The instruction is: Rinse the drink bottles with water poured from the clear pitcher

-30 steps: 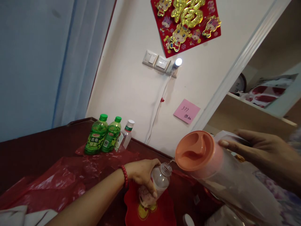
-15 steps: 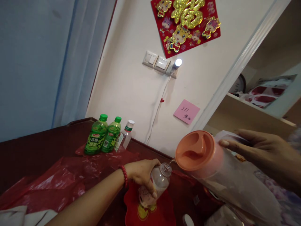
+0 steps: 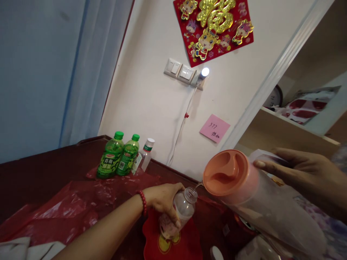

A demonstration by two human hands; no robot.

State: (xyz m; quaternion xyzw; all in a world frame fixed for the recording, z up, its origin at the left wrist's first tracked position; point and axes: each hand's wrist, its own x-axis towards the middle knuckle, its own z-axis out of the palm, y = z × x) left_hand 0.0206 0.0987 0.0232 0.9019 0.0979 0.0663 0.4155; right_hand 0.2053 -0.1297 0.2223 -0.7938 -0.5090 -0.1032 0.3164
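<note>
My left hand, with a red bead bracelet at the wrist, is wrapped round a clear plastic bottle. The bottle has no cap on and leans to the right above a red tray with a yellow design. My right hand grips the handle of a translucent pitcher with an orange lid. Tipped toward the left, the pitcher lets a thin stream of water run from its spout to the bottle's mouth. A white cap lies at the bottom, right of the tray.
Two green drink bottles and a clear bottle with a white cap stand at the back, by the wall. Red plastic film covers part of the dark table. A white cable hangs from a wall socket.
Almost nothing differs; the pitcher has shifted very slightly to the right, and the stream still runs at the bottle's mouth.
</note>
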